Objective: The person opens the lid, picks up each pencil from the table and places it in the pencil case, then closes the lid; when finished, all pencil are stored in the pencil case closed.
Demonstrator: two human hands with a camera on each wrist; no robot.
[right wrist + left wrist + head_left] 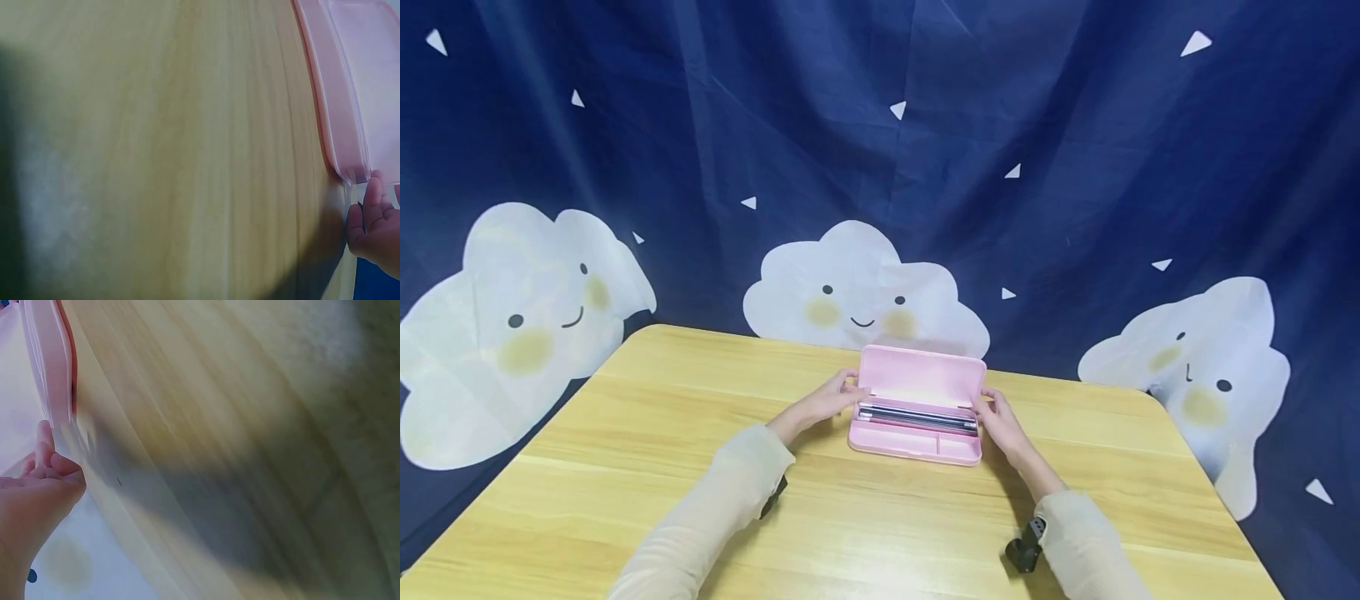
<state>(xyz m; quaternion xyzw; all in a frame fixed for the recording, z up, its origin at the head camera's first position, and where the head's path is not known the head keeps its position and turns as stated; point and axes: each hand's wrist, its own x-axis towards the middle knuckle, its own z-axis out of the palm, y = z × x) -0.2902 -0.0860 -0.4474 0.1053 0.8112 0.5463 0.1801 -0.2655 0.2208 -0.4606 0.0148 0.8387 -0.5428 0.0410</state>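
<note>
A pink pencil case [891,440] lies on the table, its hinged lid [921,375] raised and leaning back. Several dark pencils [917,417] lie lengthwise in the rear compartment; a small divider splits the front one. At the case's left end, my left hand [827,400] holds the side near the hinge, thumb toward the inside. My right hand [1003,423] grips the opposite end, also close to the hinge. Each wrist view shows fingertips right at a corner of the pink case [53,369], and the pencils are out of sight there.
The light wood table [865,517] has rounded far corners. Behind it hangs a dark blue curtain [820,108] printed with white smiling clouds. A small black device [1026,546] sits at the right wrist, beside the beige sleeve [1086,542].
</note>
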